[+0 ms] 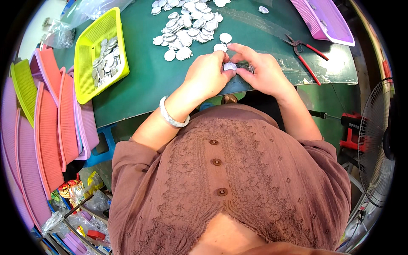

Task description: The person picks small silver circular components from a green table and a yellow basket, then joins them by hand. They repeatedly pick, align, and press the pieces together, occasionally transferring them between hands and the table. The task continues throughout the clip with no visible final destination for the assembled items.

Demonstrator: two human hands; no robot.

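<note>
The fingers (pixel 224 73) of the left hand (pixel 206 76) and those of the right hand (pixel 263 70) were pinched together on one small silver oval disc (pixel 230 66), held between both hands just above the green counter (pixel 140 80). The left thumb and forefinger gripped its left edge, while the right fingertips closed on its right edge. A pale bangle (pixel 172 115) circled the left wrist.

Just beyond the fingers, two or three loose discs lay apart from the rest, and farther out a wide heap of silver discs (pixel 187 25) spread across the counter. Under the right hand lay a sheet of clear plastic film (pixel 310 70), and on it, to the right of the fingers, rested red-handled pliers (pixel 304 53). Farther out on that side sat a purple basket (pixel 327 21). Well to the left of the fingers stood a yellow-green basket (pixel 91 46) holding more discs. Beyond the counter's left edge leaned a stack of pink and orange trays (pixel 51 123). At the far right stood a fan (pixel 376 140).
</note>
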